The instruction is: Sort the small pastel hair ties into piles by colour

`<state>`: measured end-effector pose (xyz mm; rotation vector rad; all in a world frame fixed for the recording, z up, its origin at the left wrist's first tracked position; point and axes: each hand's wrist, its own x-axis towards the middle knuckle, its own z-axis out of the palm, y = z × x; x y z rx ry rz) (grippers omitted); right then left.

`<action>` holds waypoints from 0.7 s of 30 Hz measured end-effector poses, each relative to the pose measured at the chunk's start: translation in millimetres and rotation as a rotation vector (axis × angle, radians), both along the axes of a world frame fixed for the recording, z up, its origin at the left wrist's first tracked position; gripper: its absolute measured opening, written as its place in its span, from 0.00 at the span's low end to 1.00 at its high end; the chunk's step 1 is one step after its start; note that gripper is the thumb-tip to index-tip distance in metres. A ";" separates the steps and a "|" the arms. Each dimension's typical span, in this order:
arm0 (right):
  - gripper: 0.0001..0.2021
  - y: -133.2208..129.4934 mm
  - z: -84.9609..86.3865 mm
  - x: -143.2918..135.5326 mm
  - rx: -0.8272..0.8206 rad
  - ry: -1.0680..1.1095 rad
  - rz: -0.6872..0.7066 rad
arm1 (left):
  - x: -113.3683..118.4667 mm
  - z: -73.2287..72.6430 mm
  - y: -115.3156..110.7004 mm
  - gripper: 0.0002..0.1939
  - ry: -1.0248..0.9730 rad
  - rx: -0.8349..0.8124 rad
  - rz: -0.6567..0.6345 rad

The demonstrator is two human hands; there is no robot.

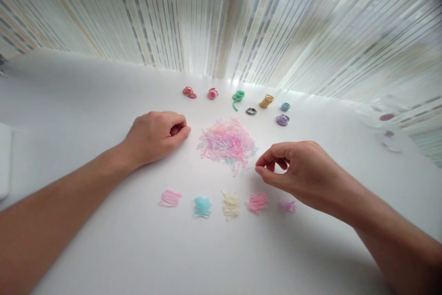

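A loose heap of thin pastel rubber bands point(228, 141), pink, lilac and pale blue, lies between my hands. My right hand point(297, 168) pinches thumb and forefinger together at the heap's lower right; a faint pale strand shows at the fingertips. Resting on the table left of the heap, my left hand point(157, 136) is loosely curled, apart from the bands, and I see nothing in it. Nearer to me is a row of small sorted bundles: light pink point(170, 198), turquoise point(202, 206), cream point(231, 205), deeper pink point(257, 202) and lilac point(288, 205).
Behind the heap on the white table point(138, 249) lie coiled cords in red point(189, 92), pink point(213, 94), green point(238, 97), yellow point(266, 101), blue point(285, 107) and purple point(282, 120). A multicoloured ring point(251, 111) lies among them. A string curtain point(207, 19) hangs along the back edge.
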<state>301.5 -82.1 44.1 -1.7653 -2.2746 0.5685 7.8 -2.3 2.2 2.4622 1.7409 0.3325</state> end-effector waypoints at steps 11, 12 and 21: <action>0.08 -1.1 5.0 7.2 -0.093 0.141 -0.053 | -0.3 -0.7 0.9 0.16 0.002 0.001 -0.007; 0.07 -0.8 4.2 7.6 -0.092 0.137 -0.047 | -0.1 -0.4 1.0 0.16 0.003 0.001 -0.004; 0.07 -1.7 2.0 7.5 -0.071 0.149 -0.032 | 0.8 0.6 0.4 0.16 0.000 -0.006 0.004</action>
